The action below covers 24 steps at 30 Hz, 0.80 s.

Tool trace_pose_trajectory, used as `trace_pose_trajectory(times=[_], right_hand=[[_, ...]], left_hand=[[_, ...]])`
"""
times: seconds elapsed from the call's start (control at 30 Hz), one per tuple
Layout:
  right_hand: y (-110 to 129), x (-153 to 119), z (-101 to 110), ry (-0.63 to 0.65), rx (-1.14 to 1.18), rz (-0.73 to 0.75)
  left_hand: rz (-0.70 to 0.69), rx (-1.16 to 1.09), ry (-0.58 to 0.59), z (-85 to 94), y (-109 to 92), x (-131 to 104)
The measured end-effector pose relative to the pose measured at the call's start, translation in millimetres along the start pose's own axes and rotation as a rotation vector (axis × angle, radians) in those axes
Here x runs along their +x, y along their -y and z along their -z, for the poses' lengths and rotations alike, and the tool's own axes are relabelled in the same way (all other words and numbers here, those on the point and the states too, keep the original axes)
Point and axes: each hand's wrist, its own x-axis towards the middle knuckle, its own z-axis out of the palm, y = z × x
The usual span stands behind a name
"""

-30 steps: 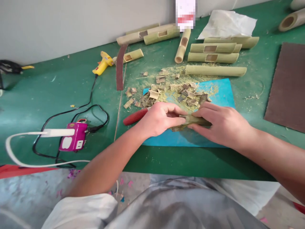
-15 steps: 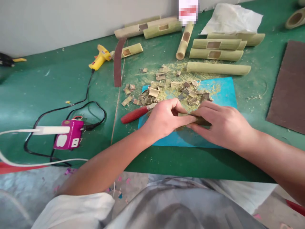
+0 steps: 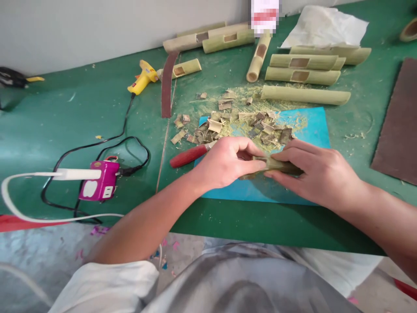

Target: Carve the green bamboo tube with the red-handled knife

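Note:
A greenish bamboo piece point(image 3: 276, 164) lies level between my hands, low over a blue sheet point(image 3: 234, 191). My left hand point(image 3: 228, 161) pinches its left end, thumb in front and fingers behind. On its right part, my right hand point(image 3: 314, 171) is closed with the thumb in front. The piece's middle shows between my thumbs; its ends are mostly covered. Behind my hands, bamboo chips point(image 3: 215, 125) and pale shavings are heaped on the sheet. A red-handled tool point(image 3: 189, 156) lies left of my left hand, its metal end partly hidden.
Cut bamboo tubes point(image 3: 299, 76) lie at the back, near a white paper point(image 3: 325, 27). A yellow glue gun point(image 3: 142, 78), a brown strip point(image 3: 168, 84) and a purple power adapter point(image 3: 100, 180) with cords are left. A dark brown sheet point(image 3: 399, 121) is at the right.
My hands have moved slightly apart, and more of the bamboo piece shows between them. The whole view has shifted a little, so things on the table appear further right.

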Motion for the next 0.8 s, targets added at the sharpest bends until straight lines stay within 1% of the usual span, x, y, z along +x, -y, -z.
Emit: trace_pose_trajectory(times=[0.07, 0.1, 0.2, 0.27, 0.3, 0.4, 0.43, 0.5, 0.57, 0.63, 0.67, 0.77, 0.8], right_hand=[[-0.7, -0.5, -0.3, 0.015, -0.012, 0.000], [-0.5, -0.2, -0.3, 0.024, -0.027, -0.005], [1.2, 2.1, 0.0, 0.036, -0.043, -0.027], [1.9, 2.9, 0.4, 0.036, -0.021, -0.038], [1.9, 2.8, 0.5, 0.037, -0.004, -0.040], [1.4, 1.7, 0.5, 0.046, 0.028, -0.033], [1.5, 1.6, 0.5, 0.053, 0.029, -0.033], [2.2, 2.2, 0.7, 0.060, 0.016, -0.042], [2.9, 3.2, 1.5, 0.059, 0.016, -0.052], [2.8, 3.4, 2.6, 0.057, 0.043, -0.053], [2.3, 3.0, 3.1, 0.056, 0.060, -0.050], [0.5, 1.5, 3.4, 0.069, 0.076, -0.044], [0.3, 1.5, 3.1, 0.079, 0.067, -0.042]], left_hand=[[0.002, 0.013, 0.049, 2.7, 0.6, -0.3], [-0.002, 0.022, 0.037, 2.8, 0.9, -0.3], [-0.023, 0.039, -0.087, -0.8, 0.3, -0.1], [-0.029, 0.028, -0.118, -2.1, -0.8, -0.4], [-0.021, 0.021, -0.098, -1.4, -1.3, -0.9], [-0.003, 0.023, 0.020, 2.5, -1.1, -2.6], [-0.011, 0.030, 0.036, 3.0, -0.7, -2.9], [-0.035, 0.047, -0.004, 1.1, -0.1, -3.0], [-0.038, 0.063, -0.088, -2.5, -0.8, -2.5], [-0.019, 0.074, -0.115, -3.8, -3.1, -2.4], [-0.013, 0.074, -0.094, -2.8, -4.4, -2.5], [-0.003, 0.072, 0.027, 3.5, -6.8, -3.2], [0.002, 0.071, 0.046, 4.8, -6.6, -3.3]])
